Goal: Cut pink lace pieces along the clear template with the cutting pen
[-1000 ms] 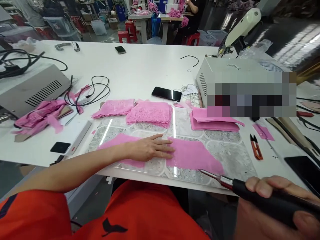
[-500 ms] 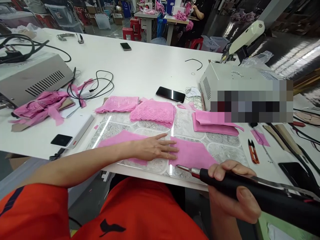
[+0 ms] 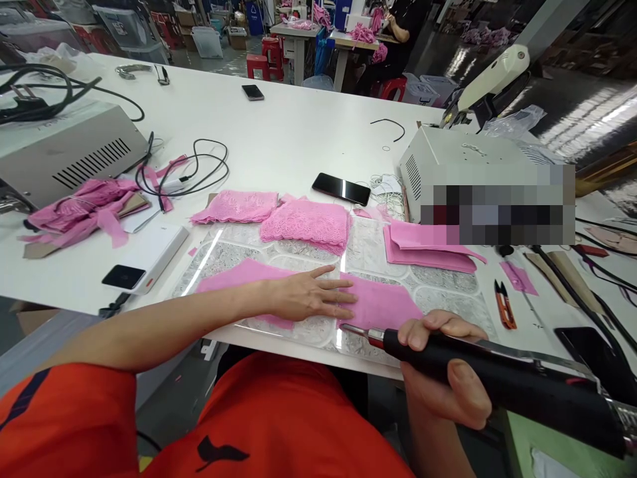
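My left hand (image 3: 313, 295) lies flat with spread fingers, its fingertips on the left edge of a flat pink fabric piece (image 3: 381, 302). Another pink fabric piece (image 3: 239, 271) lies partly under my left wrist and forearm. Wrapped around a thick black handheld tool (image 3: 497, 375) with a slim metal tip, my right hand (image 3: 448, 368) is at the table's front edge. The tip is by the lower left corner of the right-hand piece; whether it touches I cannot tell. Both pieces lie on a clear patterned mat (image 3: 448, 299).
Pink lace stacks (image 3: 306, 224) and folded pink fabric (image 3: 430, 249) line the mat's back. Grey metal boxes (image 3: 432, 159) stand at both sides. Orange thread snips (image 3: 505, 305) lie right, a black phone (image 3: 341, 188) behind the lace. A person (image 3: 398, 40) sits at a far table.
My right hand has moved the tool left and slightly up, bringing its tip to the fabric's lower left corner. The left hand has stayed flat in place.
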Action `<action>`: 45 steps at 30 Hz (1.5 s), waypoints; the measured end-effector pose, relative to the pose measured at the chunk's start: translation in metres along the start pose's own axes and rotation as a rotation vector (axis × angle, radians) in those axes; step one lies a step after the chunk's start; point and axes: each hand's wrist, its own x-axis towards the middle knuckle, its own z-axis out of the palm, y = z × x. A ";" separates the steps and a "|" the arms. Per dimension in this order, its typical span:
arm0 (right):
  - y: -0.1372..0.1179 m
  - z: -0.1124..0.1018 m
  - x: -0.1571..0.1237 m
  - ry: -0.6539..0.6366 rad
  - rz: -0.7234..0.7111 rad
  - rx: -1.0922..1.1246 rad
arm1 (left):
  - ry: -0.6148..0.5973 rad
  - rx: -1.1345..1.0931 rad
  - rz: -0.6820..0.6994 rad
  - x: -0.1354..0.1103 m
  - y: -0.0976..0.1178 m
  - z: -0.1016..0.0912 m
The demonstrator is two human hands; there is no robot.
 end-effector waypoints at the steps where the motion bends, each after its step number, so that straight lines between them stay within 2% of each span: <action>1: 0.000 0.000 0.000 -0.002 0.005 -0.003 | -0.004 0.000 0.001 0.000 0.000 0.000; 5: 0.001 0.000 0.000 -0.016 0.007 -0.026 | -0.008 -0.025 -0.013 0.000 0.000 0.000; 10: 0.001 0.002 0.000 -0.032 -0.008 -0.032 | 0.059 -0.060 -0.001 -0.001 0.000 0.001; 18: 0.003 0.003 0.000 -0.086 -0.021 -0.020 | 0.087 -0.072 0.001 -0.001 0.000 0.000; 24: 0.001 0.000 -0.002 -0.139 -0.010 -0.030 | 0.064 -0.038 0.005 -0.002 -0.001 0.002; 28: 0.001 0.001 0.000 -0.095 -0.023 -0.027 | 0.052 -0.045 0.004 0.000 0.000 0.000; 33: -0.002 0.000 0.005 -0.013 -0.040 0.022 | 0.096 -0.063 -0.044 -0.001 0.000 -0.017; 36: -0.004 0.001 0.002 -0.021 -0.009 0.034 | 0.189 -0.109 -0.100 -0.015 -0.001 -0.026; 39: -0.005 0.005 -0.005 -0.023 0.038 0.020 | 0.241 -0.166 -0.129 -0.045 0.001 -0.027; 45: 0.004 0.022 -0.014 -0.051 0.087 0.003 | 0.136 -0.213 -0.187 -0.106 0.017 -0.008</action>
